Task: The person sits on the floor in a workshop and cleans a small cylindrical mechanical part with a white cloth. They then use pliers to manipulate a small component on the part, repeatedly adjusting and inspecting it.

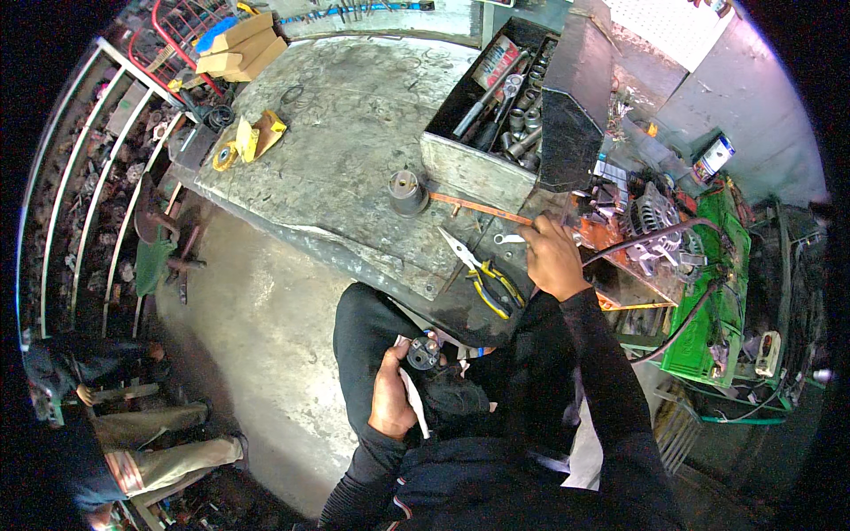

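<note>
Left hand [392, 394] fingers grip a dark round part [423, 353]; right hand [553, 258] fingers pinch a copper rod [478, 208] (pliers [482, 274] beside).

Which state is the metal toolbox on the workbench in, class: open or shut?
Open. The toolbox has its dark lid swung up to the right, and the sockets and wrenches inside are exposed.

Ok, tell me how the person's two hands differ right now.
The left hand is drawn in close to the body, closed around a small dark round part with a white rag; the right hand is stretched out over the metal workbench, its fingertips at the long copper-coloured rod. Whether the right hand's grip has closed on it is unclear. Both are bare, with dark sleeves.
</note>
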The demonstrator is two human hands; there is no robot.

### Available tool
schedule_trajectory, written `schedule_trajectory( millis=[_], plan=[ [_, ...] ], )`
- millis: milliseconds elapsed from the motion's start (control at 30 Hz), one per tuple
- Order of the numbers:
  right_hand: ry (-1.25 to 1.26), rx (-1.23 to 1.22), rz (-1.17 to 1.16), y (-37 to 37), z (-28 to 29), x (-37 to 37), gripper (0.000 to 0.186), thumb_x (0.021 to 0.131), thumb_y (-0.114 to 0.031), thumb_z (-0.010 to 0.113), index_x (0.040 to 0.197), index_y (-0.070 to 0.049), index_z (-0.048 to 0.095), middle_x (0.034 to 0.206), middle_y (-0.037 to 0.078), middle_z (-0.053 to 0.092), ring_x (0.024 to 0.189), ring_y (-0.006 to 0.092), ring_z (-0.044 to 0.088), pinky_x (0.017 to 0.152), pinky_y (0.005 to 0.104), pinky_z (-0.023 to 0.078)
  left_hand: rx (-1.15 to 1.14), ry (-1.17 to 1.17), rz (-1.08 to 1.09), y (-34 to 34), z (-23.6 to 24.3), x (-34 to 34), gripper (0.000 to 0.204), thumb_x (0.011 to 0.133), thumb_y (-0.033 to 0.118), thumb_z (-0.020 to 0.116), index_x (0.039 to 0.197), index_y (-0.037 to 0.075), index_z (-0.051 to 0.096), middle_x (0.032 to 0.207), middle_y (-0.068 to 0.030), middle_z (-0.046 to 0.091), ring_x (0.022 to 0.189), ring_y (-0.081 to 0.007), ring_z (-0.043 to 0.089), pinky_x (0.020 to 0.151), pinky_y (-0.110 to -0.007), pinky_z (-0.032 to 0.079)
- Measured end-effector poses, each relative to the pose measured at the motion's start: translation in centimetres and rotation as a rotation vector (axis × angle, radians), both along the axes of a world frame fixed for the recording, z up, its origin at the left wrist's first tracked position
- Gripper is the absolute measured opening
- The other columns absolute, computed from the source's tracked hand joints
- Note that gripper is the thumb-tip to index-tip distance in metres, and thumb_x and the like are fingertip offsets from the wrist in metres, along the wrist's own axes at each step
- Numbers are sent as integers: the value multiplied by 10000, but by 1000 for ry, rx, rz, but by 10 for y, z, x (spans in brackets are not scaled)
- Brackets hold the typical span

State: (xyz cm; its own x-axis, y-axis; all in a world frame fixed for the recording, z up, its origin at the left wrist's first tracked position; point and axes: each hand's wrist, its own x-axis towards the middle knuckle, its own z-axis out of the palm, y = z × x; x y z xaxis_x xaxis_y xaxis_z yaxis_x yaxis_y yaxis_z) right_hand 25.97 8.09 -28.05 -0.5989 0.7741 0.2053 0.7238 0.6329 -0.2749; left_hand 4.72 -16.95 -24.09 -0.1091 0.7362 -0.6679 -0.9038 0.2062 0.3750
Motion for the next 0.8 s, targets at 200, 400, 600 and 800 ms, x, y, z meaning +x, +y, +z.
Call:
schedule_trajectory(
  millis=[200, 400, 600, 800],
  plan=[
    [-8, 95, 73, 7, 1, -15, 416, 777, -47, 639, 1178, -119, 722, 1094, 100, 607, 1107, 301, 581, 980, 466, 400, -17, -88, 13, 1, -3, 2, 411, 1038, 323, 499, 1215, -21, 637, 1025, -132, 724, 924, -255, 684, 903, -368, 544],
    [531, -195, -34, -52, 15, -19, 344, 856, -42, 713, 1199, -53, 695, 1075, 117, 640, 998, 271, 620, 864, 373, 495, 12, -33, 17, 4, 4, 8, 410, 1061, 320, 487, 1216, -27, 641, 1077, -144, 728, 1006, -261, 697, 964, -389, 545],
    [528, -567, 300, -122, 74, -29, 681, 775, -226, 861, 1379, -57, 594, 1325, 162, 606, 1255, 327, 585, 1062, 404, 461, 100, 259, -144, 16, 3, 16, 413, 1074, 325, 511, 1259, -26, 628, 1214, -109, 690, 1107, -195, 646, 1015, -325, 476],
    [631, -530, 283, -126, 63, -24, 626, 784, -186, 847, 1342, -43, 601, 1256, 165, 646, 1147, 334, 641, 985, 409, 513, 179, 381, -262, 31, 18, 19, 442, 1089, 365, 499, 1232, -31, 632, 1168, -95, 695, 1071, -167, 635, 990, -316, 471]
  ],
)
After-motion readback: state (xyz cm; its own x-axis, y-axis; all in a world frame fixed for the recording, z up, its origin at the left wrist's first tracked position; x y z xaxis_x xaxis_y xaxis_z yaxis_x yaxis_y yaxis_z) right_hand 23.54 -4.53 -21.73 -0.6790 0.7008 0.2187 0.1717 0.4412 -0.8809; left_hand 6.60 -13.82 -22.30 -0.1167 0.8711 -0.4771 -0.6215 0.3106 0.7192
